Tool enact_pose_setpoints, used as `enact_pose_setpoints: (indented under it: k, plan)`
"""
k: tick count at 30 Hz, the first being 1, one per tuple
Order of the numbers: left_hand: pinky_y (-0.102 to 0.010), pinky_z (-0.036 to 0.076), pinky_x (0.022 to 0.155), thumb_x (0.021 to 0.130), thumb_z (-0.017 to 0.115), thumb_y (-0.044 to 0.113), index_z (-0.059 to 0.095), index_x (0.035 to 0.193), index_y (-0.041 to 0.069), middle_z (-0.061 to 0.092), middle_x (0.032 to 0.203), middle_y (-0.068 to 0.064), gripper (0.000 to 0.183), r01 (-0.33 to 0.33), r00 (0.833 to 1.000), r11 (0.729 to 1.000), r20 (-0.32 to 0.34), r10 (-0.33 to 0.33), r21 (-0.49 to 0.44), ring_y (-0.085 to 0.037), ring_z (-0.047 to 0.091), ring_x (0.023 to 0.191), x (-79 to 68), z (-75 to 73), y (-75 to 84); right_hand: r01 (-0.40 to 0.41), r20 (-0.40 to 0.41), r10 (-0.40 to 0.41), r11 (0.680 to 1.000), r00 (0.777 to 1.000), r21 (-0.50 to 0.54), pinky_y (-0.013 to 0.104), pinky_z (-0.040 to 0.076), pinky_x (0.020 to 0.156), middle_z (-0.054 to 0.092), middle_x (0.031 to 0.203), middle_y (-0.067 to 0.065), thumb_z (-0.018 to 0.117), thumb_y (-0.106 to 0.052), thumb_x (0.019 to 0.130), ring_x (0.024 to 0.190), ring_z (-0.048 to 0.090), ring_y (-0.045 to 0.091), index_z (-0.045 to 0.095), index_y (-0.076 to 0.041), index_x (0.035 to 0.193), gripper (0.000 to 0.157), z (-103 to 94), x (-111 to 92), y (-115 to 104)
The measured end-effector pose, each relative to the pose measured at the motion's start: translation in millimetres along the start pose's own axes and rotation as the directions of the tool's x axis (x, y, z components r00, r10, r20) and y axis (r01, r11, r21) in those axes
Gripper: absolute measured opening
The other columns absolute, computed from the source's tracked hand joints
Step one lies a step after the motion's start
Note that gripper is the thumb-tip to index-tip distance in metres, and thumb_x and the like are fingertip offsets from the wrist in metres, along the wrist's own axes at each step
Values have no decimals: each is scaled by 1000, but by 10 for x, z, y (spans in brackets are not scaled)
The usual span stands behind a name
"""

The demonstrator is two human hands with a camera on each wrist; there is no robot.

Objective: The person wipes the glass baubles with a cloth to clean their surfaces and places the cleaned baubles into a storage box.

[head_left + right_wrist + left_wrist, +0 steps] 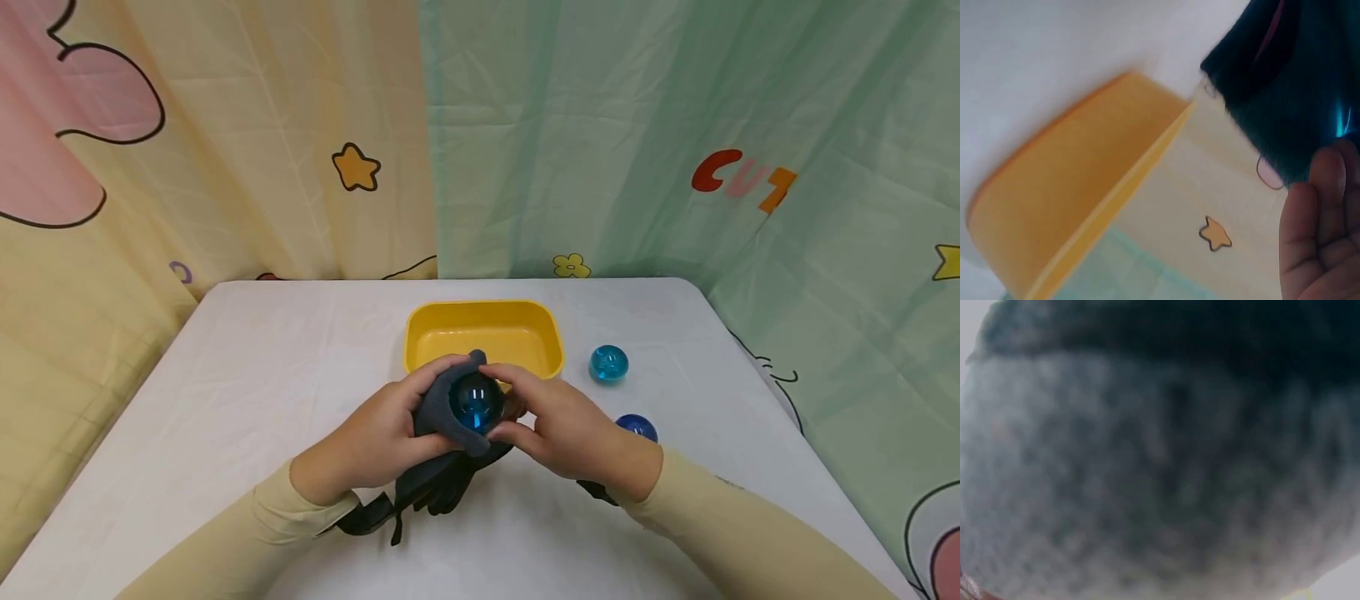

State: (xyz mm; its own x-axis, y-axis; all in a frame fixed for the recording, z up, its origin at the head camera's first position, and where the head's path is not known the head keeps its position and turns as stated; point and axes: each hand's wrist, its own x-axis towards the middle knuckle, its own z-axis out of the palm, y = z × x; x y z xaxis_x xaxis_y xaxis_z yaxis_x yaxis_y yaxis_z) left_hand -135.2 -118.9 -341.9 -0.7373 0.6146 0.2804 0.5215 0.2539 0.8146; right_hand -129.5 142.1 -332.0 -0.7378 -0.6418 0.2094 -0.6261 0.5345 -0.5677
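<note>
A clear, dark blue glass ball [477,402] sits in a dark grey cloth [437,410], in front of the yellow tray. My left hand [378,433] grips the cloth from the left, fingers behind it and thumb in front. From the other side my right hand [570,425] holds the ball between thumb and fingers, close to the cloth's edges. Blurred grey cloth [1147,475] fills nearly the whole left wrist view. The right wrist view has the fingers [1329,181] against the dark cloth [1272,106]; the ball is mostly hidden there.
Behind the hands stands a yellow tray [480,310] on the white table [300,333]. A light blue glass ball [608,364] lies right of it, and a darker blue ball [637,427] is partly covered by the right forearm. Black straps [427,483] hang below the left hand.
</note>
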Motion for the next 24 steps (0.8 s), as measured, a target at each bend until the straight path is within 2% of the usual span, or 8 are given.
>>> enact_pose_setpoints:
  k: [2, 4, 7, 11, 13, 19, 22, 24]
  plan:
    - [-33, 52, 111, 90, 84, 10, 39, 159, 16, 64, 145, -3, 82, 3, 1000, 1000, 4, -3, 8, -19, 64, 127, -2, 9, 7, -59, -1, 59, 994, 998, 94, 23, 58, 71, 76, 96, -2, 75, -22, 99, 82, 65, 7, 46, -6, 150, 60, 34, -6, 9]
    - [-33, 53, 109, 90, 84, 9, 39, 159, 16, 66, 143, -3, 82, 1, 1000, 1000, 7, -1, 14, -18, 65, 124, 0, 18, 8, -87, -13, 90, 984, 996, 153, 24, 57, 70, 73, 88, -5, 72, -25, 101, 78, 60, 6, 51, -5, 145, 53, 63, -11, 14]
    - [-34, 54, 108, 90, 84, 10, 39, 159, 15, 67, 141, -4, 82, -16, 1000, 999, 3, 16, 28, -18, 66, 122, 6, 26, -3, -87, -29, 93, 982, 995, 170, 25, 59, 78, 74, 97, -5, 71, -29, 102, 84, 63, 6, 52, -7, 146, 52, 81, -17, 6]
    - [-36, 52, 111, 89, 85, 11, 39, 159, 14, 65, 145, -4, 84, -27, 1000, 999, -13, 28, 37, -20, 65, 127, 10, 20, -22, -52, 1, 52, 994, 999, 95, 28, 60, 92, 72, 122, -3, 74, -30, 100, 99, 68, 5, 31, -14, 162, 77, 55, -14, -7]
    - [-36, 51, 113, 89, 85, 11, 40, 159, 16, 63, 147, -2, 84, -16, 1000, 999, -19, 17, 39, -19, 64, 129, 9, 14, -28, -26, 26, 25, 999, 999, 34, 31, 60, 95, 71, 128, 0, 75, -26, 100, 103, 70, 8, 24, -15, 164, 83, 35, -10, -5]
    - [-39, 50, 114, 89, 85, 13, 40, 159, 17, 62, 148, -2, 83, -3, 1000, 999, -19, 4, 50, -18, 64, 130, 5, 13, -28, 50, 21, -48, 991, 999, -121, 35, 61, 95, 70, 133, 7, 75, -18, 99, 102, 73, 16, 38, -8, 157, 70, -7, -5, 11]
    - [-40, 51, 113, 90, 85, 13, 40, 159, 17, 63, 147, -2, 83, -3, 1000, 998, -12, 4, 59, -17, 64, 128, 1, 17, -14, 51, 0, -52, 991, 999, -122, 31, 62, 91, 72, 130, 7, 77, -19, 97, 99, 73, 15, 42, -7, 154, 68, -12, -9, 19]
    - [-41, 51, 112, 90, 85, 13, 40, 159, 16, 65, 146, -2, 82, -10, 1000, 998, -10, 11, 68, -18, 65, 126, -2, 20, -6, 31, -1, -31, 997, 1000, -76, 27, 62, 84, 75, 122, 4, 78, -21, 96, 96, 72, 12, 42, -7, 154, 68, -9, -14, 23]
